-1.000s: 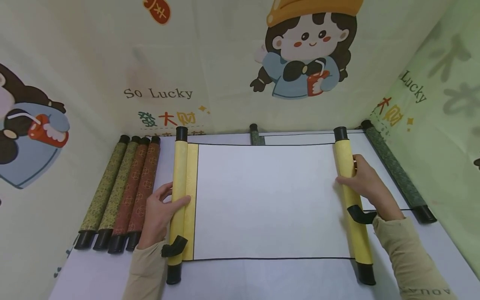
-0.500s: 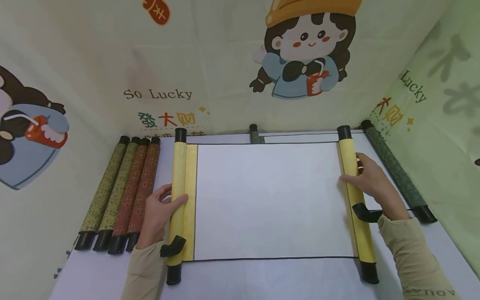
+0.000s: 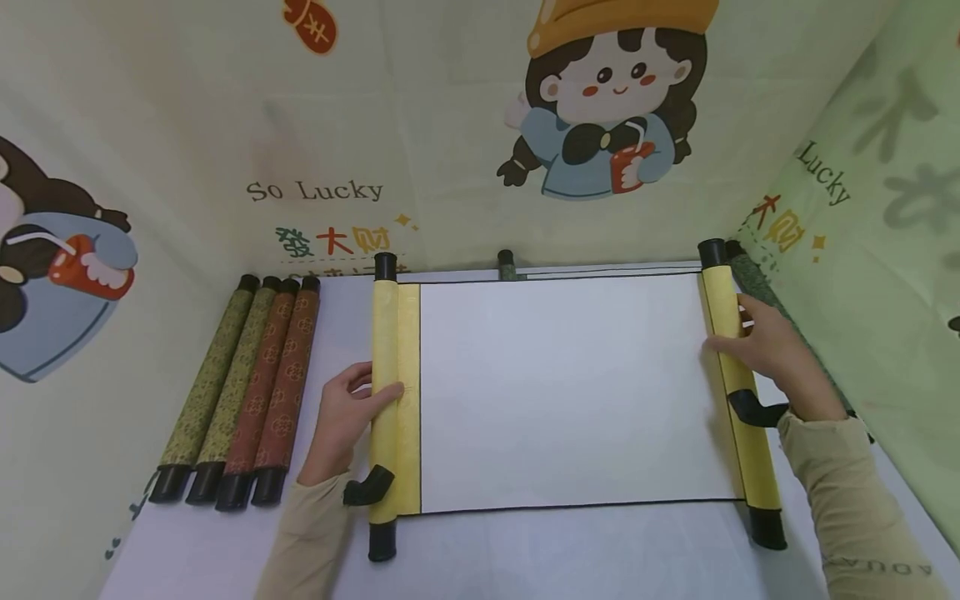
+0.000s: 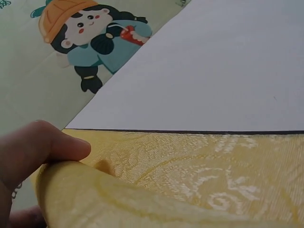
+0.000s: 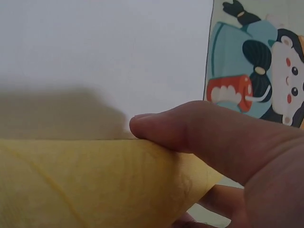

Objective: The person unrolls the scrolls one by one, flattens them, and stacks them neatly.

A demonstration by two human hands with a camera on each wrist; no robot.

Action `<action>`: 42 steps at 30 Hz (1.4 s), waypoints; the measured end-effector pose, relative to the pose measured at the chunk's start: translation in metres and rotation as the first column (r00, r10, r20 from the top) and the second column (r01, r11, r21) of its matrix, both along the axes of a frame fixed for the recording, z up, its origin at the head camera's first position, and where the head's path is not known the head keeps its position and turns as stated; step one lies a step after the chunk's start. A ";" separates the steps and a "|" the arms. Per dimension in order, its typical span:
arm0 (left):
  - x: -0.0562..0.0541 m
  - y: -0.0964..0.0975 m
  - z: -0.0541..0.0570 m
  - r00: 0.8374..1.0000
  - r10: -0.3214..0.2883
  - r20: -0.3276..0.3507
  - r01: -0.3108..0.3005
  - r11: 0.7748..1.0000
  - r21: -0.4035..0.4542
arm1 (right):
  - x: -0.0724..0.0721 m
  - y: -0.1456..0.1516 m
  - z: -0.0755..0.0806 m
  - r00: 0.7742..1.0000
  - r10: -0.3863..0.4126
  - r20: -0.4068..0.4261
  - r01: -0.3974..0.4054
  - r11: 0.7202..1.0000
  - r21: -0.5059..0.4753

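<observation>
A yellow hanging scroll lies partly unrolled, showing a blank white sheet (image 3: 577, 392) with thin black edges. Its left roll (image 3: 385, 358) is in my left hand (image 3: 348, 417), thumb over the inner side and fingers behind the outer side. In the left wrist view the thumb (image 4: 66, 145) presses on the patterned yellow cloth (image 4: 213, 171). My right hand (image 3: 780, 350) grips the right roll (image 3: 726, 333) above its middle. The right wrist view has that thumb (image 5: 166, 128) across the yellow roll, its tip by the white sheet; the other fingers are mostly hidden.
Two olive scrolls (image 3: 206, 383) and two red patterned scrolls (image 3: 285, 392) lie rolled at the left. A dark green scroll (image 3: 765, 283) lies at the right, partly covered by the yellow scroll and right arm. Another green end (image 3: 507, 265) shows by the printed back wall (image 3: 442, 125).
Both hands have carried the scroll to the right, its right side also rising slightly in view. The right roll moved farther, so the white sheet looks a little wider. It now hides more of the green scroll.
</observation>
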State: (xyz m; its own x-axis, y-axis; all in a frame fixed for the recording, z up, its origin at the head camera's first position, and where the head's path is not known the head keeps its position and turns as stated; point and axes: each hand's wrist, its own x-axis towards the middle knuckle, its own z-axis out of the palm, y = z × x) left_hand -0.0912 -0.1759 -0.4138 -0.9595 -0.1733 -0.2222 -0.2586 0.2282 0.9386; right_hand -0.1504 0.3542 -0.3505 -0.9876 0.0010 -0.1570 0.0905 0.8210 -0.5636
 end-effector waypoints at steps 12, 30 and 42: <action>-0.017 0.041 0.005 0.997 -0.077 -0.030 0.078 0.996 0.031 | -0.012 0.027 0.012 0.997 -0.075 0.035 0.072 0.994 0.084; -0.055 0.086 0.007 0.993 -0.113 -0.024 0.115 0.987 0.115 | -0.058 0.063 -0.004 0.997 -0.082 -0.010 0.082 0.981 0.177; -0.072 0.096 -0.010 0.994 -0.108 0.024 0.105 0.989 0.107 | -0.079 0.063 -0.033 0.993 -0.113 0.020 0.106 0.973 0.206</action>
